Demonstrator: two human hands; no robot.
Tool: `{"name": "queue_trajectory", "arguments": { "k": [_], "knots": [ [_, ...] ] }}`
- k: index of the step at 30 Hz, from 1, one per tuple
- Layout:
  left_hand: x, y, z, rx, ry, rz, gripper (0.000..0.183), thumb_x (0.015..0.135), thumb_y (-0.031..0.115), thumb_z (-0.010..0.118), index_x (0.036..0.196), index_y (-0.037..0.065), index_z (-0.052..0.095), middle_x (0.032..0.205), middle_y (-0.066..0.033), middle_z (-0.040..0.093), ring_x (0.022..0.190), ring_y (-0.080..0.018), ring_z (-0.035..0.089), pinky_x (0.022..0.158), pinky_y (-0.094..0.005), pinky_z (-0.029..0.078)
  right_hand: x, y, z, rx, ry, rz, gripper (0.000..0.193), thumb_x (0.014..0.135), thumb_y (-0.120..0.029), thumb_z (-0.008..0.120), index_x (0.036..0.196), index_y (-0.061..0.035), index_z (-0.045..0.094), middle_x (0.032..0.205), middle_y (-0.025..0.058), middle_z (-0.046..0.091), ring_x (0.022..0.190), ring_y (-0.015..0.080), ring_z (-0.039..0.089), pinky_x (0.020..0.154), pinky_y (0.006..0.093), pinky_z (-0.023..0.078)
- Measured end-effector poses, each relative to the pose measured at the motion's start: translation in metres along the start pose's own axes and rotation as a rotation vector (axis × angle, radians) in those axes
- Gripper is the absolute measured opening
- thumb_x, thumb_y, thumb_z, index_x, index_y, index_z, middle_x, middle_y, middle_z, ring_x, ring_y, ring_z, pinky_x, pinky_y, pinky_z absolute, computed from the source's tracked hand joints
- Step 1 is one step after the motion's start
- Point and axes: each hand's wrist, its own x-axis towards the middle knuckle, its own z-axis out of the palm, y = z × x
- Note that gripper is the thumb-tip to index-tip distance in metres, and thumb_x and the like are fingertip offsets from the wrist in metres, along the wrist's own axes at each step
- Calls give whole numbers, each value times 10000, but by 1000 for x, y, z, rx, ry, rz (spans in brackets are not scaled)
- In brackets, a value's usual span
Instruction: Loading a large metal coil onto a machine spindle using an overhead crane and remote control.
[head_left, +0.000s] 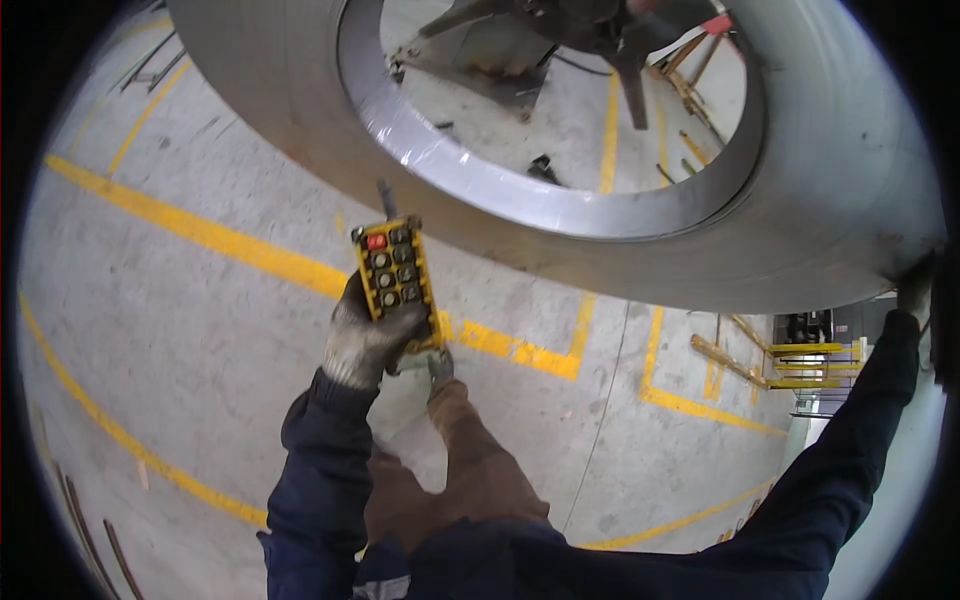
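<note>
My left hand (372, 325), in a worn grey-white work glove with dark fingers, is closed around a crane remote control (396, 272). The remote is a yellow-framed box with black keys, one red key and a short stub aerial at its top; my thumb lies over its lower keys. Ahead of me is a large steel coil (560, 262), with a wide round bore. At the far right my gloved right hand (914, 288) reaches up to the coil's outer edge and appears to touch it. Its fingers are lost in the dark rim.
Through the bore show dark machine arms (630, 70) and a metal base plate (475, 75). Yellow lines (215, 238) mark the grey concrete floor. Yellow rails (815, 365) and a wooden beam (728, 360) are at the right. Long thin bars (120, 560) lie at lower left.
</note>
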Motion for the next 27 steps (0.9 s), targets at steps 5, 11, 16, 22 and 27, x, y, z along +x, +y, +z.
{"name": "queue_trajectory", "arguments": {
  "k": [5, 11, 16, 22, 27],
  "knots": [
    [-5, 9, 9, 116, -28, -66, 581, 816, -13, 752, 1334, -25, 490, 1097, -134, 705, 925, -207, 721, 833, -354, 627, -11, 6, -19, 33, -6, 39, 577, 1101, -200, 331, 1622, -12, 168, 1692, 168, 188, 1567, 281, 165, 1274, 382, 131],
    [-4, 23, 21, 149, -101, -78, 594, 813, -10, 754, 1343, -27, 486, 1124, -129, 695, 964, -200, 712, 864, -361, 618, -13, 19, -26, -194, -16, -123, 587, 1060, -68, 335, 1621, -10, 172, 1698, 174, 181, 1579, 298, 141, 1286, 373, 99],
    [-2, 34, 29, 169, -152, -79, 633, 803, 4, 765, 1365, -31, 475, 1147, -126, 690, 988, -194, 705, 882, -362, 609, -5, 18, -32, -238, -20, -213, 615, 1038, -44, 358, 1620, -2, 164, 1703, 175, 162, 1583, 293, 119, 1286, 367, 87],
    [-2, 38, 33, 177, -226, -48, 772, 787, 20, 801, 1450, -43, 410, 1194, -136, 678, 1036, -201, 694, 923, -372, 600, -1, 5, -33, -25, -68, -2, 645, 1013, -14, 387, 1614, 15, 155, 1697, 185, 167, 1573, 301, 147, 1283, 381, 91],
    [-3, 47, 45, 85, -291, -81, 840, 777, 29, 825, 1481, -38, 372, 1243, -146, 656, 1078, -208, 684, 937, -373, 598, 6, -1, -35, -30, -118, 41, 624, 1040, -64, 382, 1612, 6, 144, 1677, 186, 204, 1559, 325, 175, 1275, 397, 114]
  ]
}}
